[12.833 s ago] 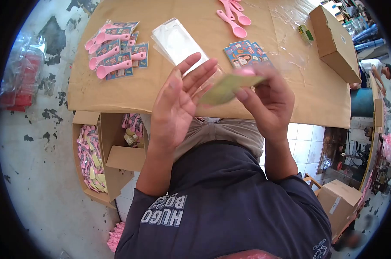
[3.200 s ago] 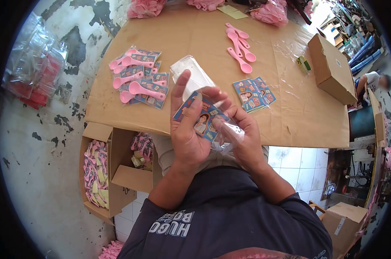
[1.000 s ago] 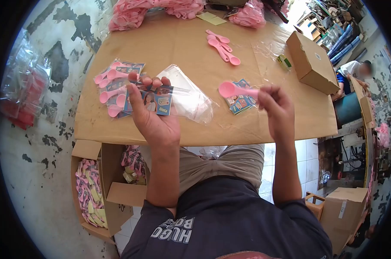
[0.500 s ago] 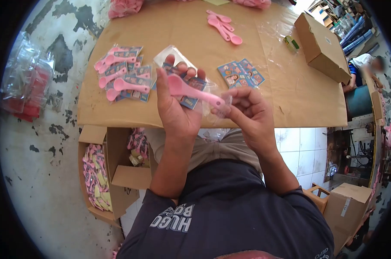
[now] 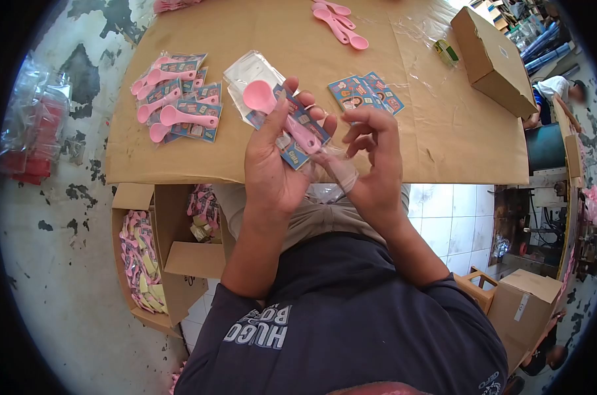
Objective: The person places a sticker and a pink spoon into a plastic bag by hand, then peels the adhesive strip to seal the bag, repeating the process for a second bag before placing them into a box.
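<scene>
My left hand (image 5: 272, 171) is closed around a pink spoon (image 5: 259, 97) and a blue printed card (image 5: 293, 153), with the thumb across the handle. Clear plastic wraps the card, and its loose end (image 5: 338, 169) sticks out toward my right hand (image 5: 380, 174). The right fingers are apart and curved; the thumb lies against or right beside that plastic end. Just beyond the left fingers is a stack of clear bags (image 5: 245, 69). Blue cards (image 5: 357, 95) lie past my right fingertips. Packed spoons with cards (image 5: 188, 117) are piled to the left.
Several loose pink spoons (image 5: 338, 25) lie at the table's far side. A cardboard box (image 5: 492, 66) and a small green-yellow item (image 5: 446, 52) are at the right. Below left, an open carton (image 5: 140, 263) holds many packed spoons. Another person (image 5: 555, 92) is at far right.
The spoon has turned from nearly level to a steep slant against the card in my left hand. My right hand has let go of the handle end and its fingers have spread.
</scene>
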The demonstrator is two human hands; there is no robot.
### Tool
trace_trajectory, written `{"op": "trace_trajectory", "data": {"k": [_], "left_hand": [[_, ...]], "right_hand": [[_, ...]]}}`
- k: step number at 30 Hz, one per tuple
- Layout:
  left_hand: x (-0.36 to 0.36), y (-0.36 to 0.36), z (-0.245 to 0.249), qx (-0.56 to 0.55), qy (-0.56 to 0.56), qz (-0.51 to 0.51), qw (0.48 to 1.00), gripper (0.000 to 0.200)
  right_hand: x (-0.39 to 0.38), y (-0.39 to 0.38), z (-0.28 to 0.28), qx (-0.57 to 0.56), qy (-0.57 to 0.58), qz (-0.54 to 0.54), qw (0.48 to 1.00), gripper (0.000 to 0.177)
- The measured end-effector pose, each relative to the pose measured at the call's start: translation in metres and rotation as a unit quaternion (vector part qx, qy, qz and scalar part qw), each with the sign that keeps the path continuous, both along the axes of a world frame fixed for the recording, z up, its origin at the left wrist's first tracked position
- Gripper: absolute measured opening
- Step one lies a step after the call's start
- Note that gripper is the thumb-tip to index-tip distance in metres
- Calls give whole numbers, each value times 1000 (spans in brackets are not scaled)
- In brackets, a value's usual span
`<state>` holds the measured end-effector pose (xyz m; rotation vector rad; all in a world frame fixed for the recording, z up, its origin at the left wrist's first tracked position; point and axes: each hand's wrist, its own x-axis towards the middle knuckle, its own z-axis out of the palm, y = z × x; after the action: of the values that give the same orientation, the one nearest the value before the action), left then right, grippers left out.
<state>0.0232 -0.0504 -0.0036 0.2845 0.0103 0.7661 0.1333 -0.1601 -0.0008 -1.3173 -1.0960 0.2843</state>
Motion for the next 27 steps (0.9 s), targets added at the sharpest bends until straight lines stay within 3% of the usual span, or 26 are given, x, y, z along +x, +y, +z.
{"op": "trace_trajectory", "data": {"k": [1,2,4,9,11,15,17,18,19,21,23,25,26,27], "left_hand": [[-1,2,0,4,13,3,1000,40],[-2,5,1,2,13,4,1000,40],[-5,9,13,15,73,31,997,40],[-12,16,20,6,15,-36,999,43],[-9,12,20,8,10,-60,998,46],[-2,-6,23,0,41,-109,993,50],[-3,-9,23,15,67,-133,989,54],[0,2,17,-25,-176,-227,957,58],[-5,2,13,-24,-173,-229,958,58],[-15,-3,17,22,81,-108,991,61],[-17,1,13,66,102,-82,989,67],[-24,0,10,213,159,-49,963,70],[-26,-1,11,218,158,-61,961,67],[-26,-4,15,218,160,-65,961,67]], "right_hand": [[-1,-1,6,37,-82,-22,996,50],[2,-5,8,35,-82,-21,996,50],[14,-15,10,65,-253,8,965,48],[29,-17,13,5,-272,-16,962,47],[32,-9,21,-10,-348,-40,937,44],[31,7,24,26,-361,-15,932,43],[35,12,22,45,-351,48,934,41],[35,12,25,59,-317,62,945,34],[37,11,22,60,-314,60,946,34],[44,7,18,100,-48,200,974,26],[45,-3,23,150,-33,198,968,25],[35,-15,34,53,87,120,987,31],[38,-17,37,-19,72,126,989,47],[38,-18,36,-19,74,123,990,47]]}}
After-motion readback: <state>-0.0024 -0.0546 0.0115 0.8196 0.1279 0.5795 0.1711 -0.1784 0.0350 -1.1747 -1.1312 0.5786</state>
